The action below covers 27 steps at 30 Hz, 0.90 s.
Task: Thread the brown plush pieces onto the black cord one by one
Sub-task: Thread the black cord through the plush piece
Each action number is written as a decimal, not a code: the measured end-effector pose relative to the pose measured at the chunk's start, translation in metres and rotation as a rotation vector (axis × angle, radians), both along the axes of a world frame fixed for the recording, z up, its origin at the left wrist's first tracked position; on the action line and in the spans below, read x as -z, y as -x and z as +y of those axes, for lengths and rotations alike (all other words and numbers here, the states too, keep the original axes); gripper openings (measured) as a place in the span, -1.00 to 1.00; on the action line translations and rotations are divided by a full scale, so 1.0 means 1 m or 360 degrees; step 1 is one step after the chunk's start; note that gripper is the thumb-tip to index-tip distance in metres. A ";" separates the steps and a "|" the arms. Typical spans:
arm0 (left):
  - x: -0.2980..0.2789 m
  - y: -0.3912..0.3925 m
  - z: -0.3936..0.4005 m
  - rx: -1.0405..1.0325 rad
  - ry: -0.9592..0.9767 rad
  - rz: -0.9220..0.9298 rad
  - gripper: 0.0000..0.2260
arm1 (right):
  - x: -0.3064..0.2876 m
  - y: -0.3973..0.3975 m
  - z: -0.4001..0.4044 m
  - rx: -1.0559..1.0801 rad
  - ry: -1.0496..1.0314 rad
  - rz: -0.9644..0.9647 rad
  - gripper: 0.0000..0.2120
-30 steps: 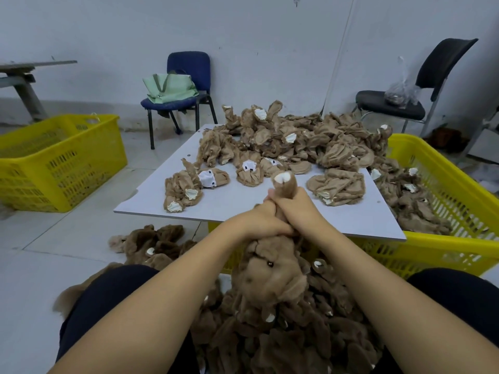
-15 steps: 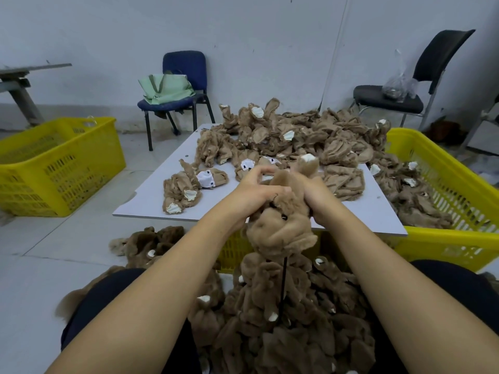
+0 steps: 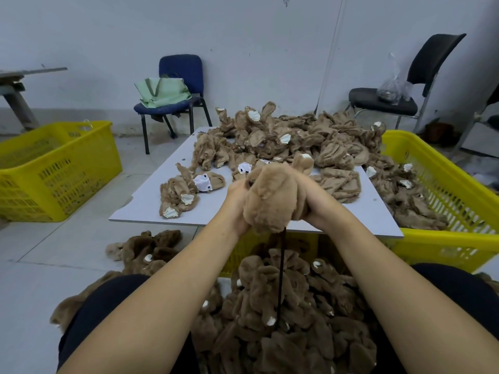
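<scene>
Plush piece [image 3: 272, 198] raised higher, hiding table [image 3: 151, 201] pile [image 3: 283, 136]

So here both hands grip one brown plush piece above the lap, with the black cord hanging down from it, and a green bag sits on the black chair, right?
Not quite. In the head view the green bag sits on the blue chair, not the black chair. The rest holds: left hand and right hand grip the brown plush piece, the black cord hanging below.
</scene>
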<state>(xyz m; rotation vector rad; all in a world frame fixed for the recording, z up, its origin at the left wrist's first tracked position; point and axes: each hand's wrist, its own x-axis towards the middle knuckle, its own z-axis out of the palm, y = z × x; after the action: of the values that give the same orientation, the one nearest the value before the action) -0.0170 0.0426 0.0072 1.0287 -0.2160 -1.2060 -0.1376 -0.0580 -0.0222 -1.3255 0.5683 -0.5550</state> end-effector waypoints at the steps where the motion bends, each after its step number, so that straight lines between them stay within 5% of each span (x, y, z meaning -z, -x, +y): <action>1: 0.004 0.001 -0.001 -0.0006 -0.0050 -0.0113 -0.75 | 0.003 0.000 0.000 0.0081 -0.0027 0.0076 -0.46; 6: 0.016 0.001 -0.003 0.0100 -0.0243 -0.0232 -0.62 | 0.016 -0.005 0.006 0.0475 -0.0220 0.0486 -0.80; 9: 0.013 -0.003 -0.002 -0.0125 -0.0266 -0.0468 -0.86 | 0.018 -0.008 0.008 0.0562 -0.0280 0.0373 -0.71; 13: -0.007 0.002 0.014 -0.0638 0.0323 -0.1404 -0.72 | 0.018 -0.006 0.009 0.0714 -0.0298 0.0160 -0.81; 15: -0.023 0.005 0.024 -0.0291 0.0484 -0.2090 -0.65 | 0.015 -0.005 0.008 0.0786 -0.0236 0.0109 -0.78; 18: -0.028 -0.003 0.034 0.0062 0.0115 -0.2847 -0.67 | 0.003 -0.005 0.009 0.0785 -0.0134 0.0043 -0.85; 23: -0.029 -0.014 0.041 0.0047 0.0097 -0.2343 -0.73 | -0.014 -0.002 0.006 0.0854 -0.0056 -0.0179 -0.79; 27: -0.032 -0.015 0.042 0.0112 0.0248 -0.2241 -0.68 | -0.013 0.003 0.003 0.0843 -0.0056 -0.0121 -0.70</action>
<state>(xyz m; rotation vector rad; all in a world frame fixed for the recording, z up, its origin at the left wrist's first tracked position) -0.0019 0.0841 0.0395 1.5763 -1.4081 -0.3114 -0.1411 -0.0553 -0.0096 -1.1119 0.8683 -1.0180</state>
